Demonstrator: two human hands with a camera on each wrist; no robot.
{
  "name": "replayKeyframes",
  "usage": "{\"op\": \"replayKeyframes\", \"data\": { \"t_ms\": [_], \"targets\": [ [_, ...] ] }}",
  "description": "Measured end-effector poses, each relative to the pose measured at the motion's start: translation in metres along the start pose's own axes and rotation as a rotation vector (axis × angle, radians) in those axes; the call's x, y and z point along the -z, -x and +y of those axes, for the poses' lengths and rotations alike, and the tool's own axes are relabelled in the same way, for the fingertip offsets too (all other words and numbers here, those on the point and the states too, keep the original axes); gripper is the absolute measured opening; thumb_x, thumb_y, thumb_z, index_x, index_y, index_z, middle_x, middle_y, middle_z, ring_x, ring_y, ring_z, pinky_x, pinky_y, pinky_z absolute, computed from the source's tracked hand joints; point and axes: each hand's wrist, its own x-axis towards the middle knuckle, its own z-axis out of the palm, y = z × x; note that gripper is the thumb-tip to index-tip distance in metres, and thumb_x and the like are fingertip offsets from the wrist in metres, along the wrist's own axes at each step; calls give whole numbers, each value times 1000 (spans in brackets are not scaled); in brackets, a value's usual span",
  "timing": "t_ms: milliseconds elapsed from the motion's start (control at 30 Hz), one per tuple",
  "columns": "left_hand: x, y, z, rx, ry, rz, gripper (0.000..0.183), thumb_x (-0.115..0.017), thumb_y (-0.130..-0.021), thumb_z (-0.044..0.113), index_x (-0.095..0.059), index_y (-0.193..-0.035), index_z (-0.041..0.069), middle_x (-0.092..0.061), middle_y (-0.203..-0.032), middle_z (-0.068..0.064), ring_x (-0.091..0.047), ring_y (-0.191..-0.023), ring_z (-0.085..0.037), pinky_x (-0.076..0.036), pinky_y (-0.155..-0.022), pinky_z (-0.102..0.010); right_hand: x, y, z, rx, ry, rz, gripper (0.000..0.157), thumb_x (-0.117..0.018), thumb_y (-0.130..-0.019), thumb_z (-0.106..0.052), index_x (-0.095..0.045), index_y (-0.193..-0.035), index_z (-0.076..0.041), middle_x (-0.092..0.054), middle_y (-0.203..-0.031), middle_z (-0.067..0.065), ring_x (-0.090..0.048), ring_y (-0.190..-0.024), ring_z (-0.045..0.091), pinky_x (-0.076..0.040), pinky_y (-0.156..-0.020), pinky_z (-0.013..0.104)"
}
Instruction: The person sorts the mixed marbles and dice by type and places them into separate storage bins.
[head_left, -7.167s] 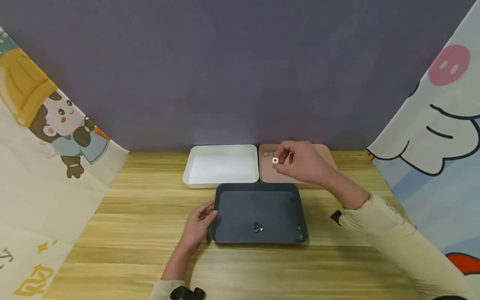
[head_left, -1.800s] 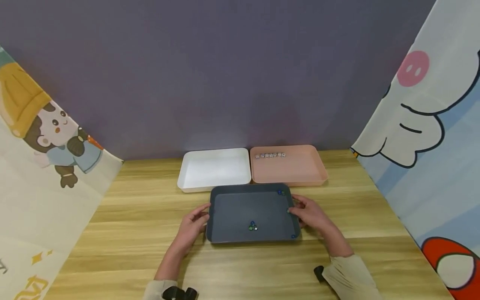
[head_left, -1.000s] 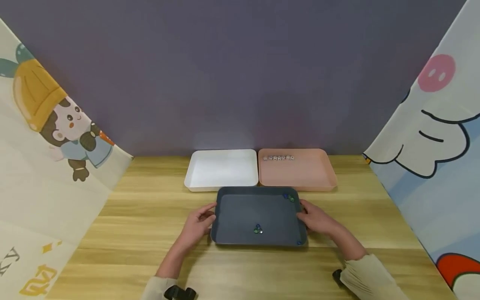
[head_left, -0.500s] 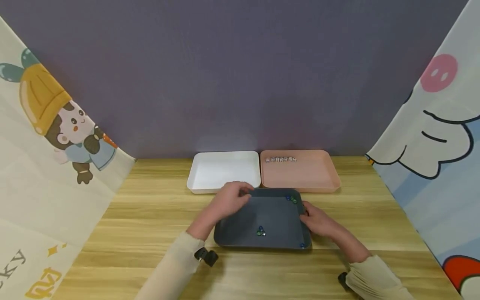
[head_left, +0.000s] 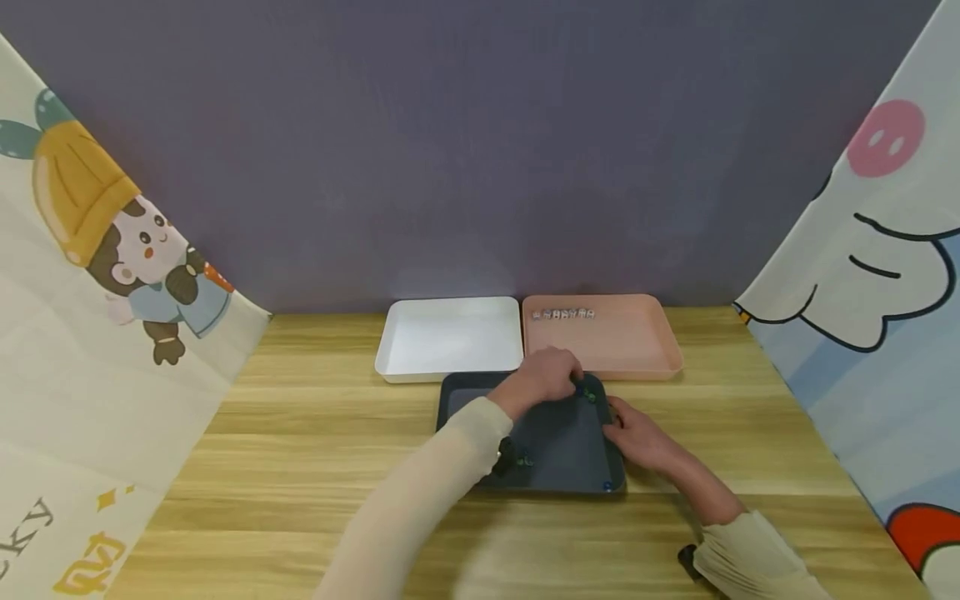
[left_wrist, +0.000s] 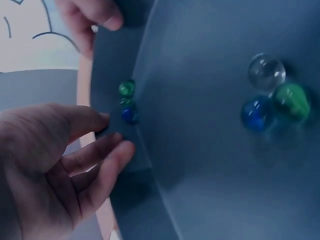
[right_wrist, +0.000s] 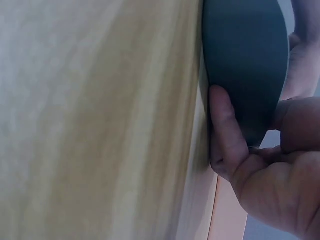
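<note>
The green and blue marbles [left_wrist: 127, 89] sit in the far right corner of the dark tray [head_left: 558, 437], where the wall probably stops them rolling off. Just beside them the left hand [head_left: 551, 372] reaches across, thumb and fingertips apart with nothing between them. The right hand [head_left: 641, 437] is clamped on the tray's right wall, presumably to steady it. A trio of marbles [left_wrist: 292, 102] lies nearer the middle, and a lone blue marble [head_left: 607, 485] rests in the near right corner. Beyond, dice [head_left: 564, 314] line the far left of the pink tray [head_left: 611, 346], right of the white tray [head_left: 453, 333], all on the counter [head_left: 322, 400]. Half a second ago the left hand was over the tray's far left; it has since swung right, while the right hand's hold is unchanged.
</note>
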Motion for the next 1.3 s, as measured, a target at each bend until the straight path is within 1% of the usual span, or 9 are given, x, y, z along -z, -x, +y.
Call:
{"op": "replayKeyframes", "data": {
  "t_ms": [67,200,333,533,667,833,1133,1233,1300],
  "targets": [
    [-4,-1,4,-5,-29,0,26,-64,-91,20,-73,-114,25,-68,-109,11,-60,-89,-7,-50,-76,-26,1,-1,0,-9,6,3,51,-46,-99,-10,-32,-146,3,-53,-81,9,-51,-64,21,-41,-57,35],
    [-13,1,10,11,-66,-9,30,-65,-91,22,-71,-119,29,-67,-112,10,-61,-89,-8,-50,-67,-26,0,0,-2,-24,6,7,52,-46,-98,-11,-32,-146,4,-54,-81,9,-51,-64,21,-41,-57,35],
    [-21,0,11,28,-83,-3,28,-66,-91,21,-72,-117,32,-68,-107,10,-60,-81,-8,-47,-57,-26,1,0,-3,-32,-11,5,51,-46,-98,-11,-32,-146,3,-54,-81,9,-52,-63,21,-42,-56,35],
    [-24,-1,12,58,-92,6,7,-66,-90,18,-72,-92,22,-62,-77,7,-55,-65,-10,-45,-52,-28,1,0,-2,-25,-20,10,49,-47,-99,-11,-34,-145,2,-56,-83,9,-53,-64,21,-43,-57,34],
    [-23,0,10,84,-91,-19,4,-67,-89,19,-67,-93,18,-60,-76,4,-54,-64,-11,-46,-52,-29,1,1,-3,-29,-13,16,50,-47,-100,-12,-34,-145,3,-56,-84,9,-53,-66,21,-43,-58,34],
    [-22,1,4,62,-67,-36,5,-68,-90,14,-64,-89,15,-58,-75,3,-53,-64,-12,-44,-53,-29,-1,2,-4,-40,-20,32,49,-48,-99,-12,-35,-145,2,-56,-83,9,-53,-66,22,-43,-59,35],
    [-21,5,-4,48,1,-4,33,-63,-89,5,-46,-63,16,-35,-54,5,-34,-48,-11,-31,-44,-25,-2,2,-7,-65,-25,28,47,-48,-99,-13,-39,-143,1,-55,-83,10,-52,-66,22,-42,-57,35],
    [-15,8,-7,14,-4,5,40,-62,-87,3,-42,-56,17,-29,-49,6,-25,-44,-10,-27,-42,-24,-2,3,-7,-69,-17,29,47,-48,-99,-13,-39,-143,1,-56,-82,10,-53,-65,22,-43,-57,35],
    [-10,11,-9,-19,14,21,38,-62,-84,2,-45,-53,16,-29,-49,6,-23,-44,-10,-26,-42,-24,-1,3,-7,-73,-7,30,48,-48,-98,-13,-38,-144,1,-56,-82,10,-52,-65,21,-42,-56,35]
  ]
}}
